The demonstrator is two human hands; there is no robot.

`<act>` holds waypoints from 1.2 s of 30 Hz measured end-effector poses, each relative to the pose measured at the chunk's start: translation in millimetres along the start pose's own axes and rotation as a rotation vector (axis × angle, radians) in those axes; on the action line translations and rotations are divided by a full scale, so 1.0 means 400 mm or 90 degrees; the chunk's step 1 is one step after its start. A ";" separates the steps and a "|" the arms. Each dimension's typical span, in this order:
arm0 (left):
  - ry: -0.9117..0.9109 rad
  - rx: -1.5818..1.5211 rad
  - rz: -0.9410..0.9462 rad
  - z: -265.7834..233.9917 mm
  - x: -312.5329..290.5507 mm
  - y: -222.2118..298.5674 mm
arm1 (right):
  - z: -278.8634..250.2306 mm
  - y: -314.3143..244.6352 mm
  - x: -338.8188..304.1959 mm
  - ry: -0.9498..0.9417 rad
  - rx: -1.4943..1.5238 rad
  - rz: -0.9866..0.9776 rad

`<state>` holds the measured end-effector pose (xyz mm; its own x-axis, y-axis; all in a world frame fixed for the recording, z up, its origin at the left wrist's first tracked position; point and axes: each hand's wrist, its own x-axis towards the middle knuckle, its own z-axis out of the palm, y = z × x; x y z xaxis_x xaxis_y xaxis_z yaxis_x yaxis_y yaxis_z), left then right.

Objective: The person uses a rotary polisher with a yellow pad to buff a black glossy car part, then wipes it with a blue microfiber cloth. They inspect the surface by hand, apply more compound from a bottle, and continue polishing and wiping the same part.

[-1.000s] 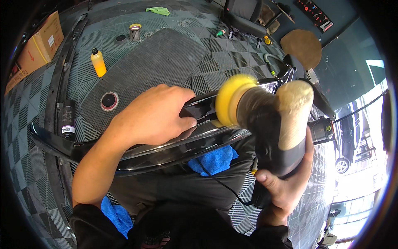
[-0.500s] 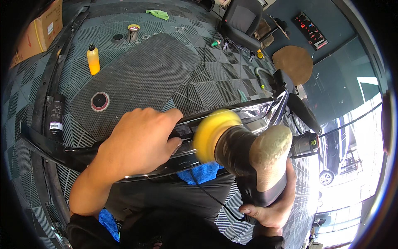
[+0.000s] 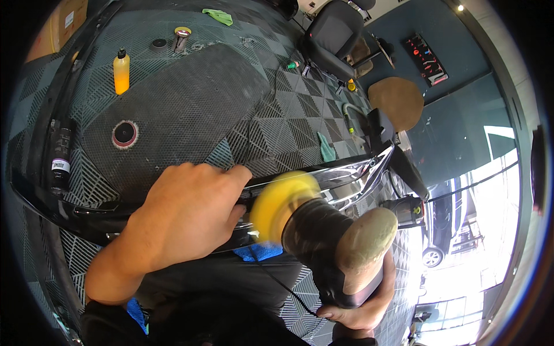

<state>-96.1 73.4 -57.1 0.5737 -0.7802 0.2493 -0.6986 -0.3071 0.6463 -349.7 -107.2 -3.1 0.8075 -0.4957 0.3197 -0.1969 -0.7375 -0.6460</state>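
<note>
At the left of the frame, a black bottle point(image 3: 60, 155) stands near the long, glossy black trim piece point(image 3: 341, 177), which stretches across the middle of the frame, above the person's lap. Farther right, an orange bottle point(image 3: 121, 72) stands upright and a round, pale-rimmed pad point(image 3: 124, 134) lies on the dark mat point(image 3: 190, 98), both probably set there to leave the lap free.

The left hand point(image 3: 187, 210) comes next, back upward, its forearm slanting in from the lower left. Its grip is clamped on the trim, apparently to steady it; the fingertips are hidden beyond the edge. A blue cloth point(image 3: 258, 252) shows beneath, perhaps as padding.

Right of centre, the polisher's yellow pad point(image 3: 283, 207) overlaps the trim, blurred as if spinning; whether it touches, I cannot tell. The polisher point(image 3: 340, 248) slants down to the right hand point(image 3: 369, 300), whose grip is closed around its lower end from below, thumb on the left, likely bearing its weight and setting the pad's tilt.
</note>
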 end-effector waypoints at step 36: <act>-0.032 0.010 -0.002 0.004 -0.006 0.010 | 0.010 0.023 -0.025 0.060 0.018 0.031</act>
<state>-101.1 73.1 -56.3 0.5540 -0.8054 0.2108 -0.7040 -0.3181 0.6350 -357.3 -107.2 -15.0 0.7408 -0.5729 0.3507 -0.2177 -0.6987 -0.6815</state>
